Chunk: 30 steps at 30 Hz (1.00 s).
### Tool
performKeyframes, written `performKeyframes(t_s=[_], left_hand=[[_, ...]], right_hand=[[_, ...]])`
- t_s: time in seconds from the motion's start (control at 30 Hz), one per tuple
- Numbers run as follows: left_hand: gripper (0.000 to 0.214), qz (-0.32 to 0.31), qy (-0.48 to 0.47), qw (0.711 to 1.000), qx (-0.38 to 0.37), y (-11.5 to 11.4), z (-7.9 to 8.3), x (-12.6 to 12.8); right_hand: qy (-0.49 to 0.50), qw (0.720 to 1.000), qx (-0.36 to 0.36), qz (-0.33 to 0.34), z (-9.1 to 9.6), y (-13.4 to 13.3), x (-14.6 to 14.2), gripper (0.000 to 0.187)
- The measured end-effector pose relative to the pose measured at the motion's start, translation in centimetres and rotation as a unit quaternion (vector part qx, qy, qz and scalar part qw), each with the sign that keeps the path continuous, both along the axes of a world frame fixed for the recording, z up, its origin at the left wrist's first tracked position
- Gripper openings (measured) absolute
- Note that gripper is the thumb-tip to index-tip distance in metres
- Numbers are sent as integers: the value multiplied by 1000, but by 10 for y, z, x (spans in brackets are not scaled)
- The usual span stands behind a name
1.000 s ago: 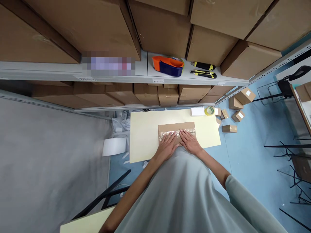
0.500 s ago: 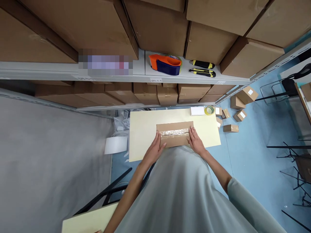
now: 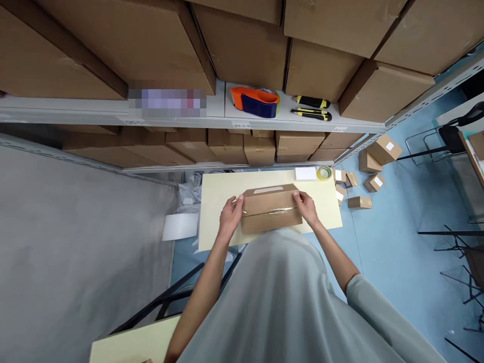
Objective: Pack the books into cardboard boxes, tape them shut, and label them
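A long brown cardboard box (image 3: 270,209) with a strip of clear tape along its seam is held up off the pale yellow table (image 3: 219,201) and tilted toward me. My left hand (image 3: 230,218) grips its left end and my right hand (image 3: 307,207) grips its right end. A white stack of labels (image 3: 305,173) and a roll of tape (image 3: 324,173) lie at the table's far right corner.
A grey shelf (image 3: 212,116) ahead carries an orange and blue tape dispenser (image 3: 255,101), two yellow-black utility knives (image 3: 312,108) and large cartons. Small boxes (image 3: 368,169) are scattered on the blue floor at right. White paper (image 3: 180,227) lies left of the table. Chairs stand at far right.
Both hands slid outward from the taped seam to the box's ends, then lifted and tilted the box off the table.
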<state>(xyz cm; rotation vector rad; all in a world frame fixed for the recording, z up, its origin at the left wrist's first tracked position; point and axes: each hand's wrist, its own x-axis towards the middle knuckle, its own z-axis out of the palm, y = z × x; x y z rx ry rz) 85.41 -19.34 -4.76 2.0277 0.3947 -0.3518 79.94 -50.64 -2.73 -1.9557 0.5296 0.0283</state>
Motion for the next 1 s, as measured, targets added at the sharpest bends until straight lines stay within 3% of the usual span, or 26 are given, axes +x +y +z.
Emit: performKeyframes(t_s=[0.1, 0.17, 0.37, 0.47, 0.53, 0.63, 0.73, 1.0], left_hand=[[57, 42, 14, 997, -59, 0, -2, -27], [50, 52, 28, 996, -71, -4, -11, -42], [35, 17, 54, 998, -8, -16, -42, -65], [44, -32, 15, 999, 35, -20, -40, -68], [59, -88, -54, 992, 70, -27, -33, -69], [71, -229, -152, 958, 85, -43, -23, -69], [65, -351, -157, 920, 73, -54, -19, -66], [50, -413, -166, 878, 175, -54, -9, -34]], right_hand=[[-36, 997, 44, -56, -1, -2, -23, 61], [-40, 996, 55, -63, -12, -6, -37, 58], [12, 999, 42, -28, -57, -23, -66, 57], [20, 999, -35, 7, -59, -22, -70, 62], [-1, 989, -126, 75, -54, -13, -67, 66], [-32, 948, -209, 237, -47, 8, -60, 68], [-29, 909, -233, 345, -45, 24, -55, 67], [2, 875, -313, 369, -35, 17, -30, 63]])
